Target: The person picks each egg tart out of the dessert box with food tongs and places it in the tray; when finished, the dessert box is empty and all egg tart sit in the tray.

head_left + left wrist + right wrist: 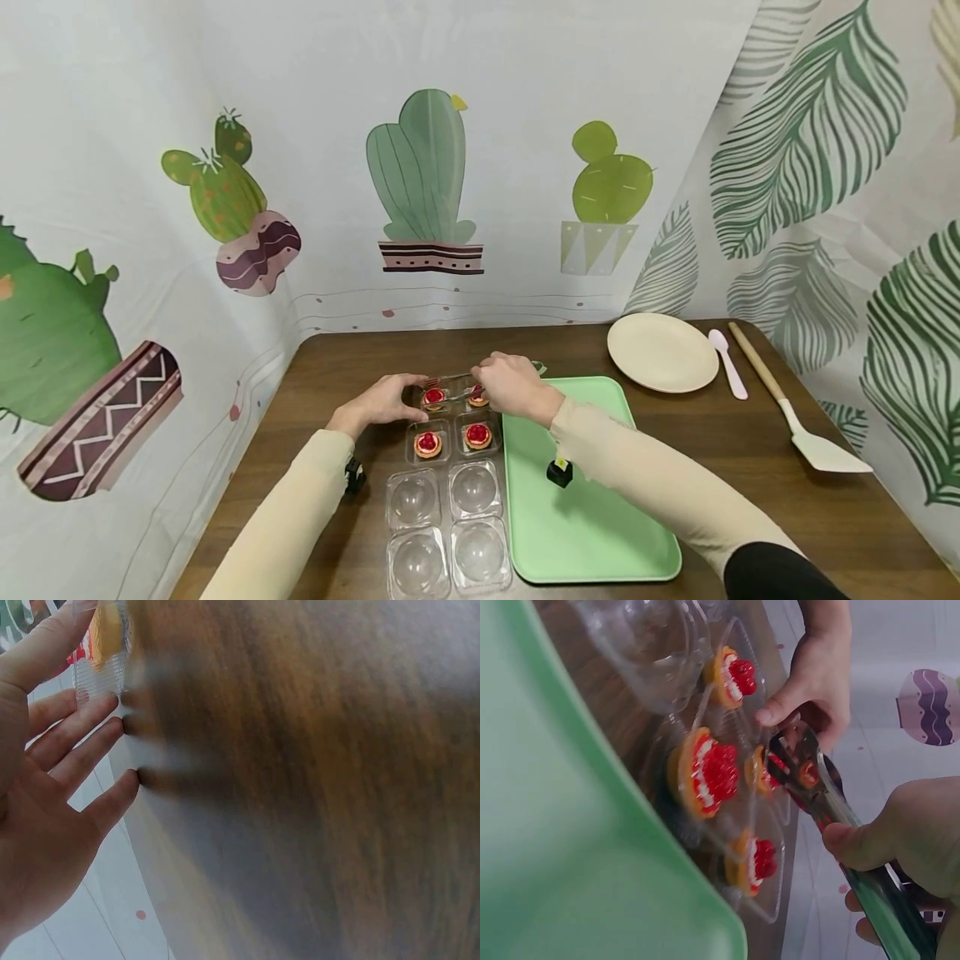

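My right hand (510, 385) grips metal tongs (831, 801) with a green handle. Their slotted heads are over the far left tart (433, 398), which has a red fruit topping and sits in a clear plastic box (420, 406). Around that box's left side is my left hand (382, 400), thumb on the near side and straight, spread fingers at the far side. In the left wrist view, the fingertips (112, 727) touch the ribbed plastic wall and the table beside it. Three other tarts lie in neighbouring compartments, such as the near right tart (477, 436).
Clear domed lids (414, 500) lie nearer me. Right of the boxes lies a green tray (585, 533), under my right forearm. Farther right are a cream plate (662, 352), a pink spoon (727, 364) and a spatula (821, 450) with a wooden handle.
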`<state>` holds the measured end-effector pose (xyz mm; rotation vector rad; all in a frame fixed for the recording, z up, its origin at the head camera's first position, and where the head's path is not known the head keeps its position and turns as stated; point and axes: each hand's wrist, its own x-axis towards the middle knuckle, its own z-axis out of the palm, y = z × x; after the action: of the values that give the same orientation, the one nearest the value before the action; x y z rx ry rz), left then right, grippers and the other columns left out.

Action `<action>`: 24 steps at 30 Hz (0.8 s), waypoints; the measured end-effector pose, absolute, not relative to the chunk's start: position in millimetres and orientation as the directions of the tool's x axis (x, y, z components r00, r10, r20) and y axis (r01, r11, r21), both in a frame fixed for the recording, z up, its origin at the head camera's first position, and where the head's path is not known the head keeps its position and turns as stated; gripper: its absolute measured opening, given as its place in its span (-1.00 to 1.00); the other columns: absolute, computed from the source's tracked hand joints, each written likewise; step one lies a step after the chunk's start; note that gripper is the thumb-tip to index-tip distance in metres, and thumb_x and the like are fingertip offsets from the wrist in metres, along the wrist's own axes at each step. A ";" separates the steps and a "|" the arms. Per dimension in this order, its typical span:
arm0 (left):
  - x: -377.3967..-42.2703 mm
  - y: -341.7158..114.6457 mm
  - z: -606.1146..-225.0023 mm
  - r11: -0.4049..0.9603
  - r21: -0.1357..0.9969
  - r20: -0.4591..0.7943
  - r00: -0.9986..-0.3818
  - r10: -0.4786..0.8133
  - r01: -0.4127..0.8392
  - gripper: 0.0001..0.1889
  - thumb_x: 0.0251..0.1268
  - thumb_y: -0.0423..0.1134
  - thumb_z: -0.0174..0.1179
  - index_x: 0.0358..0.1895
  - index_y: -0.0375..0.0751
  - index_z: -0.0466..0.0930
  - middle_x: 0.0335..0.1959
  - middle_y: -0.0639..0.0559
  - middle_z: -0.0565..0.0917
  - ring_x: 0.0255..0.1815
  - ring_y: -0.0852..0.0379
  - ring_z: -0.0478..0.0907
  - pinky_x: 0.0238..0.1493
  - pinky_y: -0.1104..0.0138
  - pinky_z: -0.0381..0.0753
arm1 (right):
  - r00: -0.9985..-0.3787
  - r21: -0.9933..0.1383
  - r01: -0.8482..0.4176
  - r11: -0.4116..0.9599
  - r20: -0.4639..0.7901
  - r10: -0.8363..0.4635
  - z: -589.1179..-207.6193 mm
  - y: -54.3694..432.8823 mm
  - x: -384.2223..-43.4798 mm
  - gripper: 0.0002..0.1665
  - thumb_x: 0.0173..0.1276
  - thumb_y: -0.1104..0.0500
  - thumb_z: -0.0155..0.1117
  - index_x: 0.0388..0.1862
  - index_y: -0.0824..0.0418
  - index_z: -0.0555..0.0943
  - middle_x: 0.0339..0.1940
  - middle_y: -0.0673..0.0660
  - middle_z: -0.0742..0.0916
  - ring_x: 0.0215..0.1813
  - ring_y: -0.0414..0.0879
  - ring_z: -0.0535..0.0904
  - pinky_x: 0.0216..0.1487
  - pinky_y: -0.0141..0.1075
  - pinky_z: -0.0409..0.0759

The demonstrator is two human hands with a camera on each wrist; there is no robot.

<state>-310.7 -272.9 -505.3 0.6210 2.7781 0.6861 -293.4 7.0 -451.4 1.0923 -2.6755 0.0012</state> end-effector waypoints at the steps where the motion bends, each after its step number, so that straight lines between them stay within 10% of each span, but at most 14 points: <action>1: -310.6 -272.8 -505.0 0.802 0.484 -0.100 -0.888 0.449 0.351 -0.19 -0.02 0.01 0.50 0.32 -0.27 0.44 0.20 -0.12 0.59 0.32 -0.08 0.43 0.36 0.02 0.37 | -0.688 0.095 -0.688 0.719 0.230 -0.689 -450.1 5.6 -293.1 -0.82 0.14 0.13 0.42 -0.26 0.06 0.67 -0.30 -0.01 0.75 -0.23 -0.09 0.60 -0.48 -0.17 0.63; 24: -311.2 -273.6 -506.1 0.792 0.488 -0.080 -0.884 0.460 0.368 -0.21 -0.03 0.00 0.51 0.29 -0.26 0.46 0.17 -0.12 0.61 0.27 -0.05 0.48 0.32 0.05 0.42 | -0.771 0.064 -0.629 0.775 0.074 -0.632 -438.1 -19.3 -288.8 -0.76 0.21 0.14 0.34 -0.64 0.03 0.56 -0.49 0.00 0.70 -0.42 -0.06 0.58 -0.59 -0.14 0.57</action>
<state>-311.2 -273.6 -506.1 0.6511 2.7864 0.6987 -288.8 -19.3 -438.1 1.0233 -2.8730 -0.0543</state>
